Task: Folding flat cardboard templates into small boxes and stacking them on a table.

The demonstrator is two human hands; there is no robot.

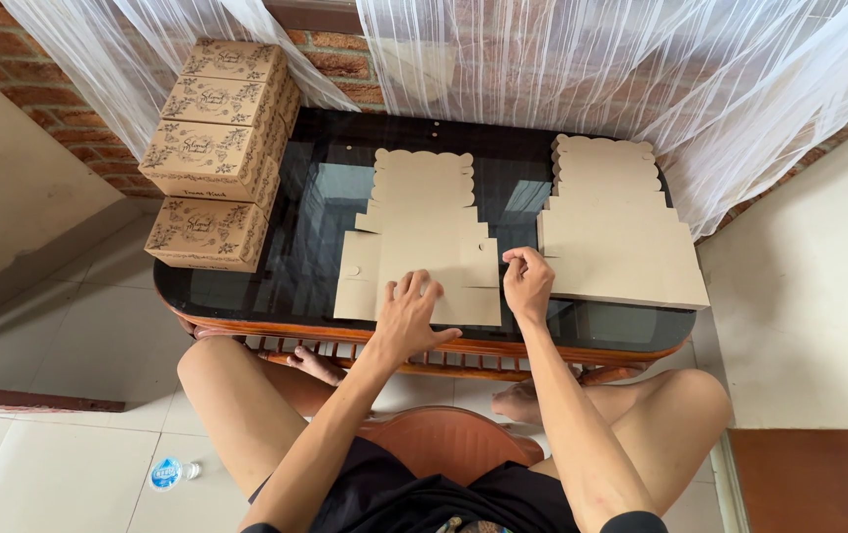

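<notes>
Right, I'm looking straight down at a dark glass worktop [305, 212] with a wooden rim, and both hands are on a flat cardboard box blank [422, 242] lying in the middle of the frame. My left hand [412, 318] presses palm-down on the blank's near edge, fingers spread, its grip released and flat, closed on nothing. My right hand [527, 281] sits at the blank's right edge, fingers curled so the tips meet the card; the grip looks like a light pinch on that edge, though I can't tell for sure whether it has the flap or just rests on it.

The blank is still fully flat, scalloped lid end pointing toward the top of the frame, no side raised yet. To its right, a stack of blanks [616, 222] waits, also unfolded, near the first blank but whether they touch I can't make out.

At the upper left, finished boxes [217, 133] with a printed pattern are piled up, four as far as I can see. So by my reading some are done, this one barely begun, and a good stack remains. A small bottle [169, 473] lies on the floor at lower left.
</notes>
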